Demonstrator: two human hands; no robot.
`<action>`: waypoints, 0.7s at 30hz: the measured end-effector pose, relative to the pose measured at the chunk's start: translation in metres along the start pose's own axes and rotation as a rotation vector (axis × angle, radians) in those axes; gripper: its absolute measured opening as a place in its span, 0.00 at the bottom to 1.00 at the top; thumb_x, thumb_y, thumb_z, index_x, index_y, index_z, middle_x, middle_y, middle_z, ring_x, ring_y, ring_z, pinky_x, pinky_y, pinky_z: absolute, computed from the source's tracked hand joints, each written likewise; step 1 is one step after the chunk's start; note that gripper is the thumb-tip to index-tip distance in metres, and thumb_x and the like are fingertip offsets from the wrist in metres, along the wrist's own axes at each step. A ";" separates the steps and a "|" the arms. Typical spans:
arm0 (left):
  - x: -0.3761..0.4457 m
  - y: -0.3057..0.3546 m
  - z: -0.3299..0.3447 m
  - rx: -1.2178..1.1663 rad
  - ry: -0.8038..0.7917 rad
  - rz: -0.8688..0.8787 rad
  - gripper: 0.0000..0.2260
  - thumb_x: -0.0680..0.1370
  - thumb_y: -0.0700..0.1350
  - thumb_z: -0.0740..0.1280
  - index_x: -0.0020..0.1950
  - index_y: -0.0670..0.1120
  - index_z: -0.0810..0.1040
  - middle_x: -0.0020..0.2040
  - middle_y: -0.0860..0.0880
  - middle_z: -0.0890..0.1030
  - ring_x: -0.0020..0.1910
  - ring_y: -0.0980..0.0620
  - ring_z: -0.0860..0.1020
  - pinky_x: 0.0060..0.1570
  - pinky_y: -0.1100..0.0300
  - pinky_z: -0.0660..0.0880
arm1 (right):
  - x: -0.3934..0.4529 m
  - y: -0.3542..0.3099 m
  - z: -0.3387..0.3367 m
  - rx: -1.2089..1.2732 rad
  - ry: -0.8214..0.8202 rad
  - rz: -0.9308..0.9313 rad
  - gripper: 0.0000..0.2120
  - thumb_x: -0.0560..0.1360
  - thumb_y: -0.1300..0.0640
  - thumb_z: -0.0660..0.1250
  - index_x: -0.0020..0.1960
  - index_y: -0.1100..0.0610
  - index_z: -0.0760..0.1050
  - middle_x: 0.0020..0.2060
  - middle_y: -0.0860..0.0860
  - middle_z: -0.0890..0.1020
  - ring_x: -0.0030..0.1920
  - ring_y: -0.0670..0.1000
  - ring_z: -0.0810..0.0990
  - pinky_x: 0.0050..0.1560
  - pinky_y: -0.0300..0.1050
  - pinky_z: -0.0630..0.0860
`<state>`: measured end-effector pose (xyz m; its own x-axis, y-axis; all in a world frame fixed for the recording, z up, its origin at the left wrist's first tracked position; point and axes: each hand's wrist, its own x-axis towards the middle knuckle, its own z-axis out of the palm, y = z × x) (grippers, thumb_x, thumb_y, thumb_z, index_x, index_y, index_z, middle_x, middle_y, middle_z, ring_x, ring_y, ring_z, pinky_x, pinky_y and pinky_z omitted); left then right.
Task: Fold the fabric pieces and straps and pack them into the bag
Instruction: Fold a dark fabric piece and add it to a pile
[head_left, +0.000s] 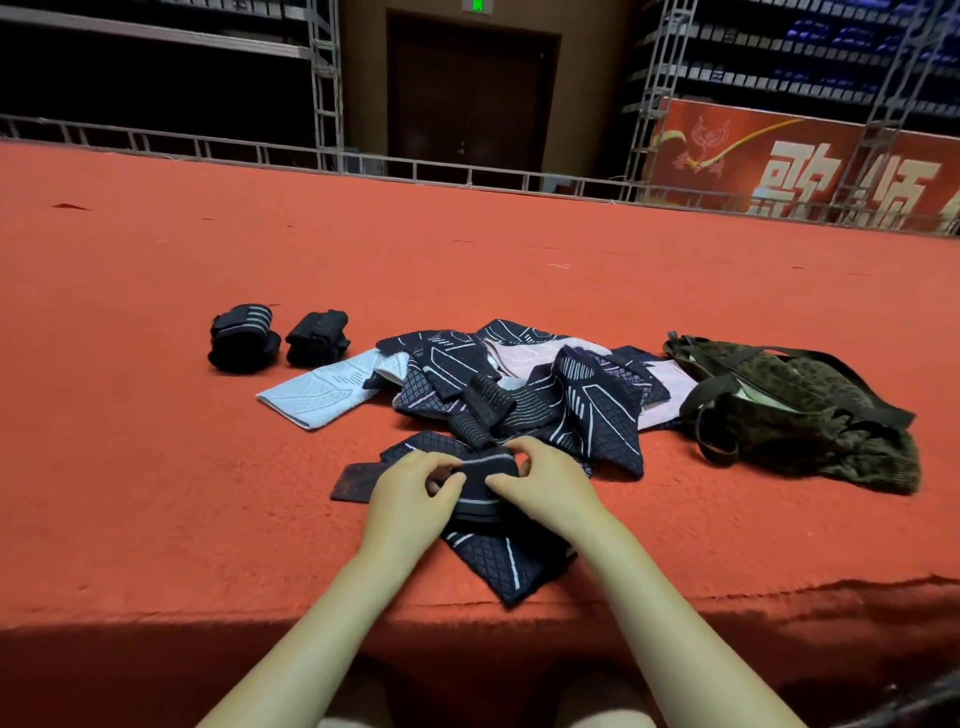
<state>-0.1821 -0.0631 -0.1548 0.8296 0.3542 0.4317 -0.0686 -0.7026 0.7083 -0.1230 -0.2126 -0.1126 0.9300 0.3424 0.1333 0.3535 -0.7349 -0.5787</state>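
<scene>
A black strap with grey stripes (480, 480) lies rolled on a dark patterned fabric piece (498, 564) near the front edge. My left hand (410, 493) and my right hand (545, 480) both pinch this strap from either side. Behind them is a heap of dark and pale patterned fabric pieces (545, 384), with another loose strap (483, 410) on top. A light blue fabric piece (317, 392) lies at the heap's left. Two rolled strap bundles (241, 338) (317, 338) sit further left. The dark olive bag (795, 410) lies open at the right.
Everything rests on a red carpeted platform (156, 441), whose front edge runs just below my forearms. A flat dark rectangular piece (356, 483) lies left of my left hand. Metal truss railing (322, 156) and a red banner (800, 166) border the far side.
</scene>
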 end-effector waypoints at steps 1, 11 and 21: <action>-0.001 -0.001 -0.001 -0.023 0.009 0.015 0.06 0.73 0.43 0.71 0.49 0.50 0.82 0.45 0.56 0.81 0.39 0.59 0.76 0.47 0.68 0.71 | 0.000 -0.005 0.002 0.067 0.055 0.009 0.18 0.69 0.50 0.69 0.58 0.48 0.75 0.39 0.43 0.76 0.45 0.46 0.77 0.45 0.39 0.68; -0.001 0.004 -0.007 -0.458 -0.019 -0.112 0.14 0.81 0.41 0.57 0.47 0.55 0.79 0.44 0.62 0.82 0.46 0.65 0.78 0.49 0.69 0.72 | -0.010 -0.013 0.053 0.789 0.236 -0.145 0.14 0.74 0.54 0.66 0.59 0.48 0.77 0.51 0.50 0.77 0.49 0.39 0.75 0.49 0.28 0.69; 0.006 -0.014 -0.003 0.081 0.033 -0.235 0.17 0.80 0.49 0.52 0.53 0.51 0.81 0.58 0.54 0.77 0.60 0.51 0.65 0.61 0.57 0.58 | -0.001 -0.011 0.069 0.274 0.136 -0.199 0.18 0.75 0.52 0.68 0.64 0.48 0.73 0.57 0.45 0.73 0.61 0.46 0.66 0.66 0.40 0.64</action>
<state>-0.1780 -0.0493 -0.1599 0.7987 0.5329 0.2793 0.1697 -0.6449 0.7452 -0.1344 -0.1646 -0.1616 0.8569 0.3688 0.3602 0.5063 -0.4709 -0.7224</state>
